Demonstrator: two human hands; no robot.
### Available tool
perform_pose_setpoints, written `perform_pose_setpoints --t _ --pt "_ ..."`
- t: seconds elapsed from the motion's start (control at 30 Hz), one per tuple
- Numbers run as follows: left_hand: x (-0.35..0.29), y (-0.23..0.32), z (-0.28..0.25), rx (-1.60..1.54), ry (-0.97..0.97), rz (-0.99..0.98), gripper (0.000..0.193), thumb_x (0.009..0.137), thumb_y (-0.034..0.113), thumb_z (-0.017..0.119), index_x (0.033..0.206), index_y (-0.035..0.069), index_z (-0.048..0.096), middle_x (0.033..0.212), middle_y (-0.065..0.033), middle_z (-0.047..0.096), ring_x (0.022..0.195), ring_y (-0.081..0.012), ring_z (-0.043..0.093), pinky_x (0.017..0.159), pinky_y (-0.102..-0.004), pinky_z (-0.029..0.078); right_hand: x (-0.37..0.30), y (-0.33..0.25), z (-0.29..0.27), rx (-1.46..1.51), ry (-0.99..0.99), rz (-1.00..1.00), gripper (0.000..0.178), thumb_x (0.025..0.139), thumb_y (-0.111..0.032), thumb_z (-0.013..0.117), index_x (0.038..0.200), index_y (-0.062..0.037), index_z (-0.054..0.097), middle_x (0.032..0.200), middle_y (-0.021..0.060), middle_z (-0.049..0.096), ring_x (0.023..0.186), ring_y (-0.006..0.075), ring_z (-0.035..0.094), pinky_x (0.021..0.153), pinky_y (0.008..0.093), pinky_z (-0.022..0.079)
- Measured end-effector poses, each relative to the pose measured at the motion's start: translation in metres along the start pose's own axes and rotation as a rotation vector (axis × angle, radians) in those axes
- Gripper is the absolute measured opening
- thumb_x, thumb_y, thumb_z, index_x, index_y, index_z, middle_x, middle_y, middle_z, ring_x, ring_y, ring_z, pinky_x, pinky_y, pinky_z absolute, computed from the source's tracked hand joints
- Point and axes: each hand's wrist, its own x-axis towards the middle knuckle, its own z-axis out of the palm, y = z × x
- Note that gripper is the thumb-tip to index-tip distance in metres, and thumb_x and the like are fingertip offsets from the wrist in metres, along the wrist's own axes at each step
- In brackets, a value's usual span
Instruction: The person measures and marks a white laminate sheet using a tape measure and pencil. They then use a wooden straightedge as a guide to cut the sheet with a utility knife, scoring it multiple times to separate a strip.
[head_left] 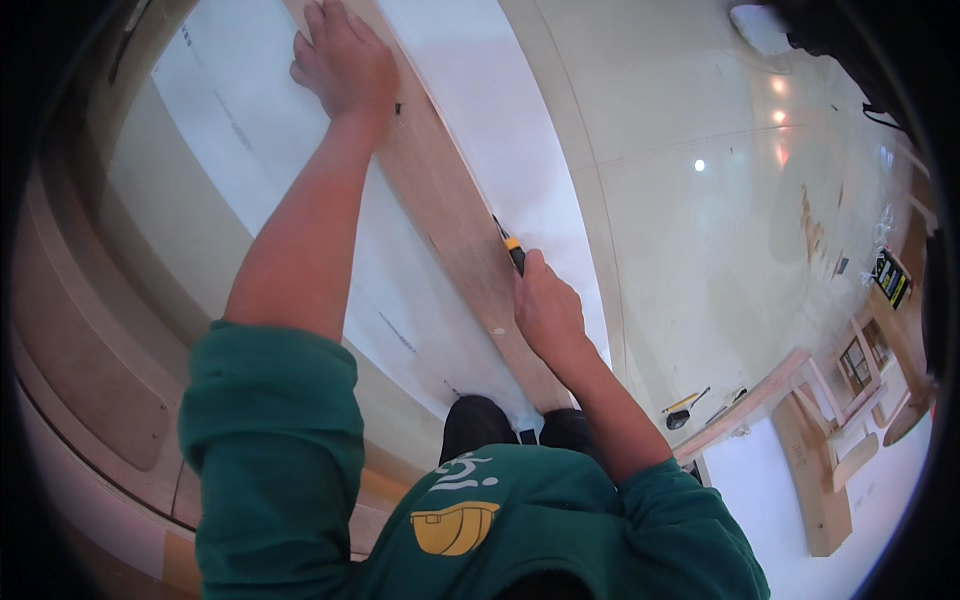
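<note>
Apparently, a cut along a straight edge was in hand. The left hand (350,65), fingers part-spread, pressed on the wooden board (430,190), which lay slantwise across the white sheet (500,100). At the board's right edge, the right hand (553,308) gripped a yellow-and-black knife (514,252); the next stroke probably called for firm pressure against that edge.

The upper edge cuts off the wooden plank (440,190). Mid-frame, the right hand (550,308) hides the rear of the yellow-and-black utility knife (513,246), whose blade tip is too small to make out. Top centre-left, a dark speck (398,108) stays unidentifiable.
</note>
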Motion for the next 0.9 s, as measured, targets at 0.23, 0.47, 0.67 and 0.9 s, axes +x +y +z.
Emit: perform_pose_setpoints --t 0.23,0.47,0.67,0.9 --pt "0.000 -0.006 0.003 0.003 0.023 0.023 0.040 0.103 0.026 0.042 0.139 0.012 0.052 0.152 -0.0061 0.043 0.130 -0.0406 0.043 0.111 -0.0541 0.029 -0.035 0.039 0.032 -0.026 -0.026 0.059 0.024 0.099 -0.023 0.055 0.104 -0.0031 0.043 0.091 0.0220 0.064 0.082 0.0452 0.066 0.071 0.0558 0.052" --pt "-0.005 0.001 -0.002 0.020 -0.030 -0.030 0.042 0.102 0.025 0.043 0.141 0.012 0.050 0.152 -0.0054 0.041 0.132 -0.0422 0.042 0.110 -0.0557 0.030 -0.055 0.051 0.045 -0.003 0.014 0.099 0.023 0.099 -0.022 0.057 0.105 -0.0033 0.045 0.090 0.0251 0.064 0.083 0.0470 0.064 0.070 0.0564 0.051" --pt "-0.004 -0.002 0.005 0.049 0.043 0.025 0.039 0.103 0.026 0.042 0.138 0.012 0.052 0.149 -0.0065 0.044 0.131 -0.0412 0.043 0.106 -0.0566 0.033 -0.070 0.075 0.052 -0.031 0.006 0.082 0.022 0.098 -0.021 0.057 0.106 -0.0038 0.045 0.091 0.0239 0.065 0.083 0.0457 0.065 0.069 0.0566 0.051" --pt "-0.008 -0.017 0.027 0.259 0.150 0.069 0.045 0.102 0.025 0.045 0.141 0.003 0.051 0.134 -0.0194 0.060 0.115 -0.0384 0.058 0.100 -0.0615 0.039 -0.064 0.067 -0.015 0.030 -0.218 0.152 0.032 0.097 -0.026 0.055 0.118 -0.0015 0.054 0.105 0.0315 0.066 0.099 0.0512 0.062 0.085 0.0593 0.049"
